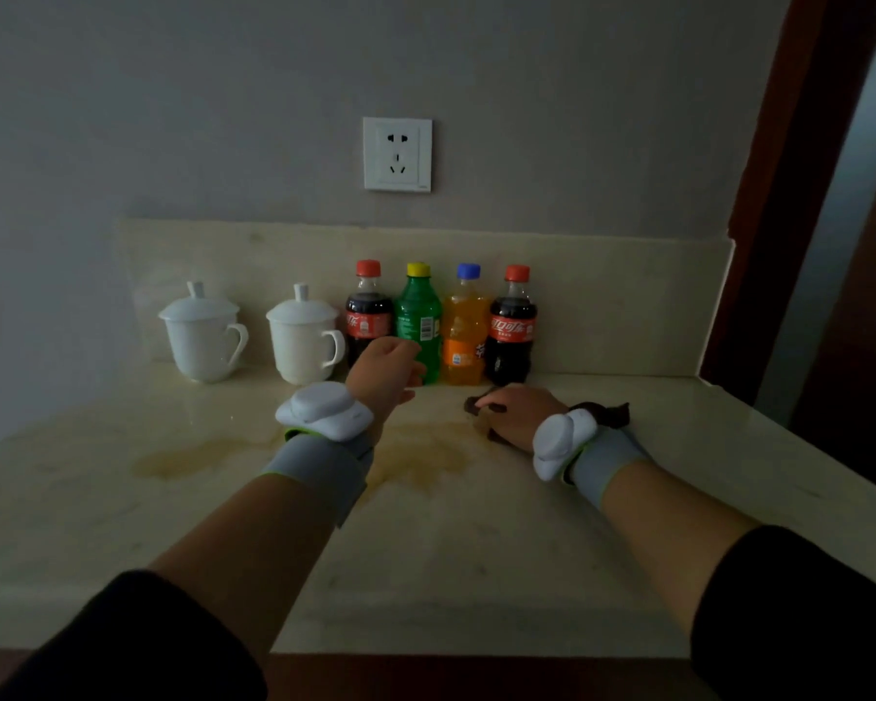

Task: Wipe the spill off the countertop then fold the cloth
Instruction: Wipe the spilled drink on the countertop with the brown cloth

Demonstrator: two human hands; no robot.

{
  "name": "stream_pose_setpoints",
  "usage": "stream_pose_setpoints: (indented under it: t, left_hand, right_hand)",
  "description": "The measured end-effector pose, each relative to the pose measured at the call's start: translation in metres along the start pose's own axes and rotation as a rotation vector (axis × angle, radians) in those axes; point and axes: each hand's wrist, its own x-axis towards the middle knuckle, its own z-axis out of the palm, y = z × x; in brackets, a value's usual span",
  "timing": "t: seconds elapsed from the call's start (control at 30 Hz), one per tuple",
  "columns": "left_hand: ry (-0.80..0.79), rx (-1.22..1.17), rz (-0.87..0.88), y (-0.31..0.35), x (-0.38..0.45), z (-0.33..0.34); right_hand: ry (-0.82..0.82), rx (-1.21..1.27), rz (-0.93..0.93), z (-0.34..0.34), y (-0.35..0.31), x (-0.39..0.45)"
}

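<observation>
Cloth [610, 414] was dark brown, bunched under our right hand [512, 414], which pressed it flat on the surface [476, 559] at about 1 o'clock from frame centre. Bits of it stuck out past the fingertips and behind the wrist. Hand was palm down, fingers curled over the cloth, gripping it loosely rather than fisted.

Left hand [385, 374] hovered above the surface at 12 o'clock, just in front of the bottles [441, 326], half open, holding nothing.

Spill [421, 457] was a thin yellow-brown film, two patches: one directly at 9 o'clock of the cloth, touching it or nearly so, and another further out at 9 o'clock, past the left wrist. Neither patch looked wiped yet.

Handling, as we judged it: cloth was soft, limp and light, with no stiffness to push with, so it needed the palm spread on top to keep contact. Once wet it would drag and cling to the glossy stone. For folding, we would take it by two corners or an edge, one per hand; corners weren't visible in the bunch, so it would need shaking out first.

Cups [254, 336] sat at the back at 10 o'clock, well clear of the spill.
</observation>
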Motion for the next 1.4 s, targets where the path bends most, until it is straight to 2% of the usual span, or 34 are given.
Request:
stream_pose_setpoints:
  t: [0.2,0.5,0.6,0.73,0.9,1.2,1.4]
  left_hand:
    - [0.013,0.005,-0.016,0.007,-0.007,0.017]
    - [0.042,0.07,0.008,0.009,-0.018,0.011]
    - [0.081,0.075,0.009,0.006,-0.017,-0.002]
    - [0.138,0.098,-0.016,-0.004,-0.016,-0.015]
    - [0.135,0.092,-0.029,-0.007,-0.018,-0.022]
    - [0.133,0.122,-0.05,0.009,-0.023,-0.032]
    - [0.128,0.137,-0.023,0.005,-0.03,-0.039]
  right_hand:
    - [-0.02,-0.015,-0.132,0.001,-0.009,-0.026]
    - [-0.023,0.131,-0.323,0.02,-0.007,-0.069]
    - [-0.051,0.129,-0.293,0.012,-0.011,-0.054]
    - [-0.048,-0.007,-0.229,0.003,-0.029,-0.021]
    - [0.003,-0.096,-0.18,0.007,-0.039,-0.014]
    - [0.044,0.119,-0.269,0.022,-0.038,-0.056]
    - [-0.033,0.046,-0.179,0.005,-0.042,-0.024]
